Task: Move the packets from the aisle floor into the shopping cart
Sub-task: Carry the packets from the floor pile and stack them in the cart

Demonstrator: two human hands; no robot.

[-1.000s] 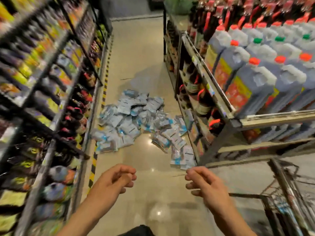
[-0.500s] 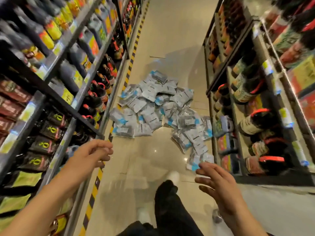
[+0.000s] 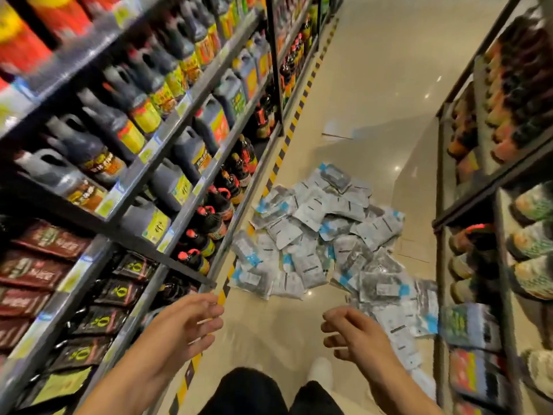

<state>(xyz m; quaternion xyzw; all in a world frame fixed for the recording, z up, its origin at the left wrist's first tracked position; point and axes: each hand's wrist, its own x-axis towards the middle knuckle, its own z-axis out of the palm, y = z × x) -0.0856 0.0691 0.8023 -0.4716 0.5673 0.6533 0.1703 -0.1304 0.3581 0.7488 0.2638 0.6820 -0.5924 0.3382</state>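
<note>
Heap of white-and-blue plastic packets point(image 3: 317, 244) on glossy beige aisle floor point(image 3: 365, 94), ahead of both grips; tail trailing beside right hand point(image 3: 356, 336), the nearer. Left hand point(image 3: 185, 327) likewise loosely spread, empty. Cart unseen.

Dark sauce jugs point(image 3: 191, 157) on left shelving point(image 3: 167, 136); bottles point(image 3: 526, 235) on right shelving point(image 3: 478, 187).

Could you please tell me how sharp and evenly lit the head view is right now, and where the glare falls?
Head view: shelves at the left and right edges smear with motion blur and bow from wide-angle distortion; the packets mid-frame are only slightly soft; small ceiling-light glints dot the glossy floor; both hands show clearly.
</note>
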